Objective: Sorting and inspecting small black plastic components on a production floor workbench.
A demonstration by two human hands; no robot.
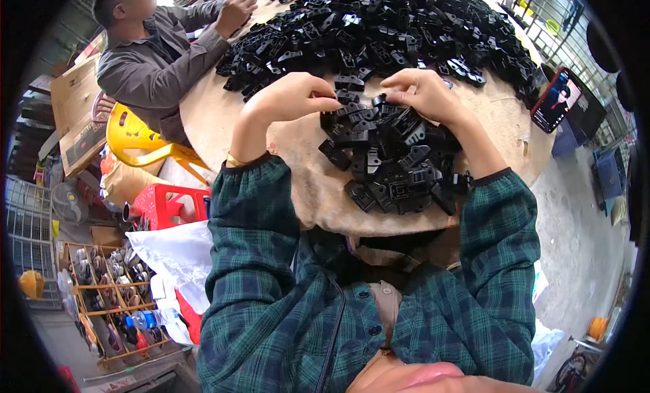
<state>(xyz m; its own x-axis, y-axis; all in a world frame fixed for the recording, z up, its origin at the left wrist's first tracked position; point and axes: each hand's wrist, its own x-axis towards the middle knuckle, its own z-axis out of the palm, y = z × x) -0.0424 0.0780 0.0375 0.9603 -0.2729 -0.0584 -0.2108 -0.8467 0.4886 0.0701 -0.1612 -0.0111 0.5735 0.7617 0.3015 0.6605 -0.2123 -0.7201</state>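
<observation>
Both my hands reach over a small heap of black plastic parts (pixel 399 183) at the near edge of the round table. My left hand (pixel 288 98) has its fingers bent and its thumb tip against a black plastic part (pixel 352 111) at the heap's upper left. Its other fingertips are partly hidden. Across from it, my right hand (pixel 430 97) pinches a small black plastic part (pixel 380 100) between thumb and bent fingers. A few more parts lie between the hands, towards the far pile.
A large pile of black parts (pixel 379 27) covers the table's far side. The beige tabletop (pixel 277 180) shows around the heap. At the right edge stands a phone (pixel 557 100) with a lit screen. Another person (pixel 152 61) sits at the far left, near a yellow chair (pixel 135 139) and red stool (pixel 166 205).
</observation>
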